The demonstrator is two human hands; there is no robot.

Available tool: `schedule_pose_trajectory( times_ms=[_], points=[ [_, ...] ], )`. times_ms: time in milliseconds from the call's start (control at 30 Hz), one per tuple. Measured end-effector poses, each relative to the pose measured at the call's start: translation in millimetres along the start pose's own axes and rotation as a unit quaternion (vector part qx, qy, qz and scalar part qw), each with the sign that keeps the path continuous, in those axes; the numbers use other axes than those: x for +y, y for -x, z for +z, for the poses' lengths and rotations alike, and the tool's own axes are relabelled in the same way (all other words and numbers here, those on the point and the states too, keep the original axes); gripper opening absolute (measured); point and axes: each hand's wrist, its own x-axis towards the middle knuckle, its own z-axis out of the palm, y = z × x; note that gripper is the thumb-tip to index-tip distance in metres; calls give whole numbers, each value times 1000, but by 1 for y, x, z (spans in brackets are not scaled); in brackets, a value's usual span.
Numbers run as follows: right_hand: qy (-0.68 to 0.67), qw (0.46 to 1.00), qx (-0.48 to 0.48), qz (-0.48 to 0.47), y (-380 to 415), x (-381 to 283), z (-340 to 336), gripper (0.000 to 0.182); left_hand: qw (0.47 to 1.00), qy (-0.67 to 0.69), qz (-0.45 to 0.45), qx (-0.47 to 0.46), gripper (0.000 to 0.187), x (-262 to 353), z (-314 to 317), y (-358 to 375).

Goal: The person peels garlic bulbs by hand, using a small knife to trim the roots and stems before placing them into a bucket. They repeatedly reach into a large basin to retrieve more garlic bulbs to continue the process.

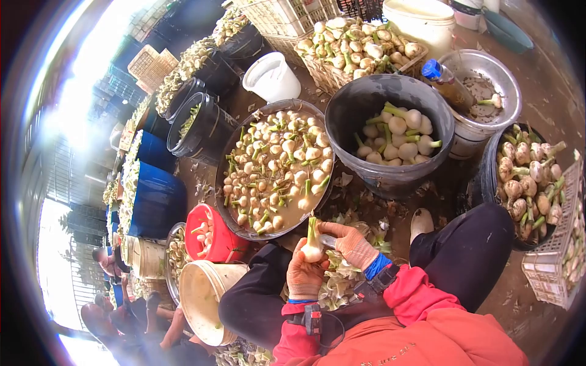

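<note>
My left hand (305, 276), in an orange work glove, is closed around a fresh garlic bulb (313, 250) with its green stem pointing up. Close against the bulb's right side, my right hand (353, 244), gloved too, is closed on a small knife (328, 240); only a short stretch of grey metal shows. Just beyond my hands is a wide basin (224, 215) of murky water full of floating garlic. A large black bucket (381, 174) with clean white peeled bulbs stands ahead to the right. Peeled skins (342, 277) lie beneath my hands.
A crate (332, 79) heaped with garlic and a white bucket (271, 76) stand farther off. On the left are a red bucket (235, 241) and a tipped cream bucket (235, 271). At right, a black tub (488, 177) holds unpeeled bulbs. Other people (131, 323) sit at lower left.
</note>
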Motion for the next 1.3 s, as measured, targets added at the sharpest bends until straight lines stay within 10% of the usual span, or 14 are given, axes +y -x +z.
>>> schedule_pose_trajectory(
  times_ms=[133,200,333,400,433,467,667,767,833,967,1033,1100,1200,1300],
  points=[
    [66,997,-7,33,-4,10,-1,35,969,-231,60,60,54,-6,-1,1],
    [207,977,33,25,-4,11,0,32,721,-628,289,43,69,-11,-3,-2],
    [342,936,77,39,-4,16,3,29,641,-707,288,79,80,-14,1,0],
    [332,940,76,18,-3,16,2,29,656,-681,322,48,67,-12,-3,-3],
    [323,944,72,-3,-3,17,2,30,892,-412,184,28,61,-8,-5,-1],
    [313,947,66,-23,-3,19,3,30,996,-83,22,5,56,-6,-1,2],
    [-31,998,-45,-8,-2,16,-1,40,984,-157,-65,-55,57,3,3,2],
    [108,988,40,100,-7,21,-1,33,914,-406,-13,7,64,2,6,0],
    [157,974,61,149,-11,26,-1,32,511,-790,336,33,81,-4,3,0],
    [59,990,72,108,-8,32,3,27,599,-739,306,48,95,-4,6,1],
    [-41,996,65,46,-6,34,3,26,842,-495,207,56,91,-3,12,-1],
    [41,998,54,-3,-4,28,4,27,963,-245,110,34,74,0,15,-2],
    [12,999,-35,-14,-1,21,3,41,986,66,-155,-24,47,14,-1,-9],
    [-60,996,-59,32,0,14,5,38,986,-35,-162,12,47,12,-1,-15]
  ],
)
